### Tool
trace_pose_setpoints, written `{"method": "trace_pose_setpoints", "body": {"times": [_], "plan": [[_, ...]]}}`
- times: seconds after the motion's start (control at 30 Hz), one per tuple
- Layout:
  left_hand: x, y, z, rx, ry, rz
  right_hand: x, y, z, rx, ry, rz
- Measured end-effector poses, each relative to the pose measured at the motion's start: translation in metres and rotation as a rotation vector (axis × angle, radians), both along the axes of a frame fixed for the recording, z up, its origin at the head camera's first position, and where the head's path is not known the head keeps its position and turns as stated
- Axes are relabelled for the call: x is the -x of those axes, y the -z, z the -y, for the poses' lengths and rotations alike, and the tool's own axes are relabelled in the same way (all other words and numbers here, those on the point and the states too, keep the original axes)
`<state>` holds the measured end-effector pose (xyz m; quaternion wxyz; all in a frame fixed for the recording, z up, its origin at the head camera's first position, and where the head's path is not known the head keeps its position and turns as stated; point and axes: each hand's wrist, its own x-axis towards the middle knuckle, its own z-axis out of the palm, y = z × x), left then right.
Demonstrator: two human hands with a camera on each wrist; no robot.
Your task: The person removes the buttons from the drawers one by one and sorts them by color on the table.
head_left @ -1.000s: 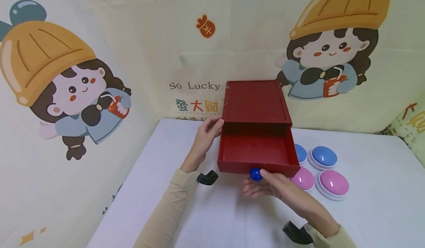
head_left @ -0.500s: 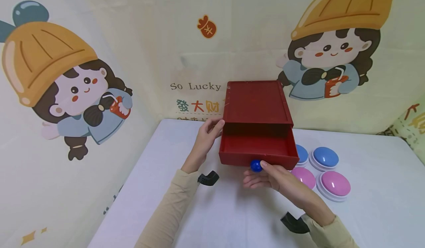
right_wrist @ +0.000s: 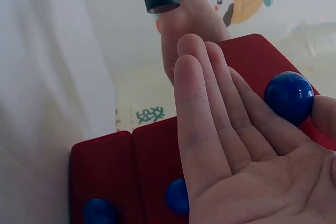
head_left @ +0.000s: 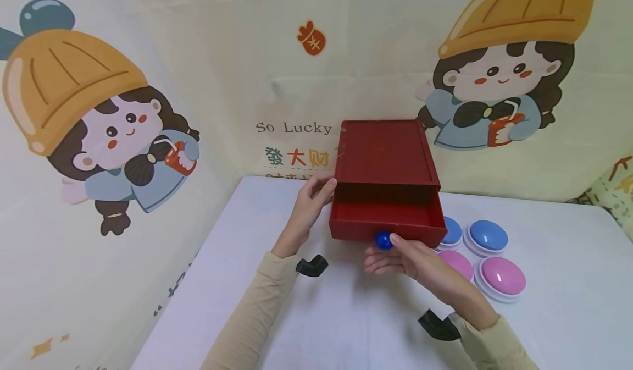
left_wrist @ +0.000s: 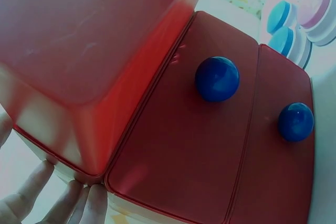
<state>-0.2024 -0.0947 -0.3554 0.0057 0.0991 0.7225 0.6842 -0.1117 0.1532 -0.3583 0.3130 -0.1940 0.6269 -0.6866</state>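
Observation:
A red drawer box stands at the back of the white table. Its top drawer is pulled out a short way and looks bare inside. My right hand pinches the drawer's blue knob, thumb beside it and fingers stretched below; the right wrist view shows that knob between thumb and forefinger. My left hand presses against the box's left side, fingers fairly straight. In the left wrist view, two lower drawer fronts carry blue knobs.
Right of the box lie two blue dome buttons and two pink ones. A printed cartoon backdrop walls in the table at the back and left. White tabletop lies in front of my hands.
The top drawer has slid back into the box, my right hand moving away from me with the knob. The left hand has stayed on the box's side.

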Motion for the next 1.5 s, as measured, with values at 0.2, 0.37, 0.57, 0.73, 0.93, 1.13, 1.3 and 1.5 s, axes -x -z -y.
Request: {"method": "trace_pose_setpoints", "body": {"times": [0.2, 0.37, 0.57, 0.73, 0.93, 1.13, 1.3, 1.5], "plan": [[0.001, 0.002, 0.001, -0.022, -0.002, -0.009, 0.007, 0.002, 0.001, 0.034, -0.002, -0.031], [0.001, 0.003, 0.002, -0.01, -0.004, 0.008, 0.01, 0.002, 0.001, 0.006, 0.046, -0.023], [0.0, 0.004, 0.003, -0.009, -0.009, 0.005, 0.015, 0.003, 0.004, -0.007, 0.093, -0.027], [-0.002, 0.003, 0.002, -0.011, -0.005, 0.009, 0.019, 0.005, 0.004, -0.015, 0.113, -0.036], [-0.002, 0.002, 0.001, -0.014, -0.01, 0.009, 0.026, 0.004, 0.003, -0.01, 0.126, -0.025], [0.0, 0.002, -0.001, -0.006, -0.013, 0.004, 0.031, 0.002, 0.002, 0.002, 0.131, -0.018], [0.002, 0.004, -0.004, 0.001, 0.001, -0.004, 0.034, 0.001, 0.001, 0.003, 0.16, -0.026], [0.0, 0.005, -0.003, -0.009, -0.026, -0.011, 0.037, 0.001, 0.003, 0.027, 0.163, -0.009]]}}
